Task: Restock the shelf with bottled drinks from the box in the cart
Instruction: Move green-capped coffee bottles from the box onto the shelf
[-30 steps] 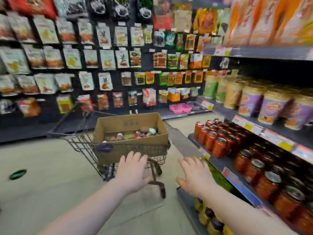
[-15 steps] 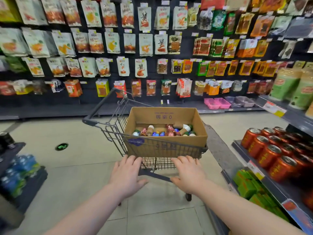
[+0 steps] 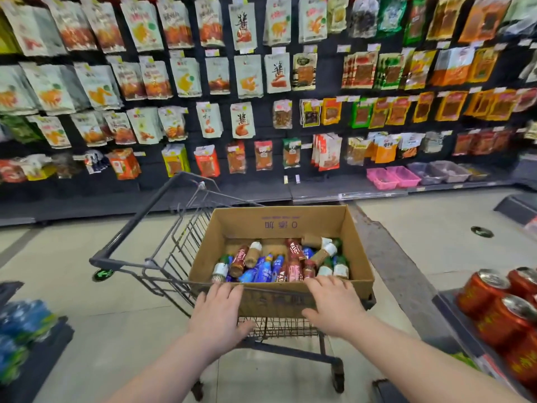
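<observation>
- A jumble of small bottled drinks (image 3: 270,266) with blue, red, brown and white labels lies on its sides, covering the bottom of an open brown cardboard box (image 3: 279,225).
- The box sits in the basket of a dark grey wire shopping cart (image 3: 180,248), filling most of it. The cart's handle bar points away to the left.
- The left hand (image 3: 218,312) lies flat against the box's near wall. Its fingers are close together and fairly straight, the tips reach the top rim, and the thumb is spread out to the side.
- The right hand (image 3: 334,306) rests the same way further right on that wall, fingers together with the tips at the rim just in front of the nearest bottles.
- The cart stands on a pale tiled floor (image 3: 87,330) in a shop aisle.
- Red metal drink cans (image 3: 499,312) with silver tops stand in rows on a dark shelf (image 3: 459,324) at the right edge.
- Blurred blue wrapped packs (image 3: 20,324) lie low on the left.
- Beyond the cart, a dark wall of hanging snack packets (image 3: 247,74) spans the view, with pink plastic baskets (image 3: 392,177) on its bottom ledge.
</observation>
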Tool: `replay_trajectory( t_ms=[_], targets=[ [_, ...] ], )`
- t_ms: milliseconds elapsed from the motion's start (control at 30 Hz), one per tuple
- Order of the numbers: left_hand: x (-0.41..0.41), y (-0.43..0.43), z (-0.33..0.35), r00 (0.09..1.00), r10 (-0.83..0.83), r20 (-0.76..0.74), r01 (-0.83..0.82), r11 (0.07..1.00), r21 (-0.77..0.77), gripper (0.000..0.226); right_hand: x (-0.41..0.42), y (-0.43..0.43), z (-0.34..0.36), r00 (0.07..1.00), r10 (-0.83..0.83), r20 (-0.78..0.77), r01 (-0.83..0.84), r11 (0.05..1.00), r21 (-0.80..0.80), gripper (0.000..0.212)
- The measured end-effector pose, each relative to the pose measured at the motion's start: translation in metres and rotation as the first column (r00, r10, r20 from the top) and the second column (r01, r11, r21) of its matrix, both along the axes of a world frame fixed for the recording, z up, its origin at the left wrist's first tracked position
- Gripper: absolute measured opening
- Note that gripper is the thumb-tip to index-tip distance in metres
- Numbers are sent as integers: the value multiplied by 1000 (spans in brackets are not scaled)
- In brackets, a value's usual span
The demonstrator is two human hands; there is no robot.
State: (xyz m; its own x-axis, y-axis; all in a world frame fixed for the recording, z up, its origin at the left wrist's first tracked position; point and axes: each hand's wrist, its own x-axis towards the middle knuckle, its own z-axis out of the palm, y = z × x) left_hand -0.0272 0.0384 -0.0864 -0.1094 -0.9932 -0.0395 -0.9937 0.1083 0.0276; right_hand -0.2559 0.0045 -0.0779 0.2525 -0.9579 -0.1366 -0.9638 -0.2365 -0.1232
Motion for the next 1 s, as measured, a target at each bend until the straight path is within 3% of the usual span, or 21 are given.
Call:
replay_trajectory(
  t_ms=[467,1000],
  targets=[
    [29,-125,-47,999,20,-31,-15,990,142,78,21,-110,-34,999,20,-38,-16,995,103,65],
    [134,-282,-115,986,22,-164,33,945,326,79,127,-261,-83,987,-34,-158,75,961,264,62]
  ],
)
